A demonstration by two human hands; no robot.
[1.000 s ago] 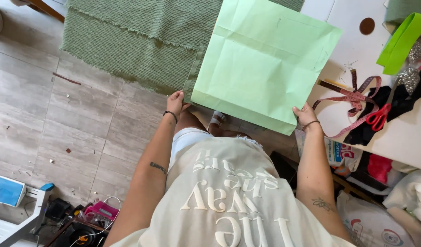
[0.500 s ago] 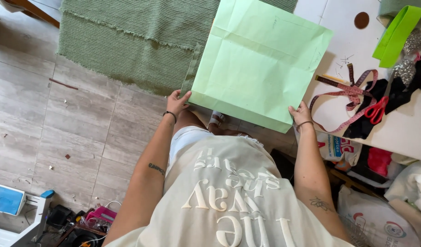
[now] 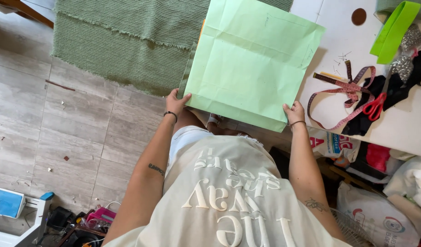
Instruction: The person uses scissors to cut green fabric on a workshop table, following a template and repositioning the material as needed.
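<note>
I hold a large light green paper sheet [image 3: 251, 59] with fold creases out in front of me. My left hand [image 3: 176, 103] grips its lower left corner and my right hand [image 3: 293, 112] grips its lower right corner. The sheet hangs over a green woven fabric [image 3: 128, 41] that drapes off a white table [image 3: 411, 123]. Each wrist wears a thin dark band. My cream shirt with raised letters fills the lower middle.
On the table to the right lie a pink measuring tape [image 3: 347, 89], red-handled scissors [image 3: 375, 106], dark cloth, a bright green strap [image 3: 393, 29] and glittery fabric. Bags and bundles sit under the table at right. Grey tiled floor [image 3: 45, 123] lies left, with a blue-white box [image 3: 7, 203] and clutter at the bottom left.
The paper sheet and both hands have shifted a little lower and to the right in view. Both hands keep their hold on the lower corners.
</note>
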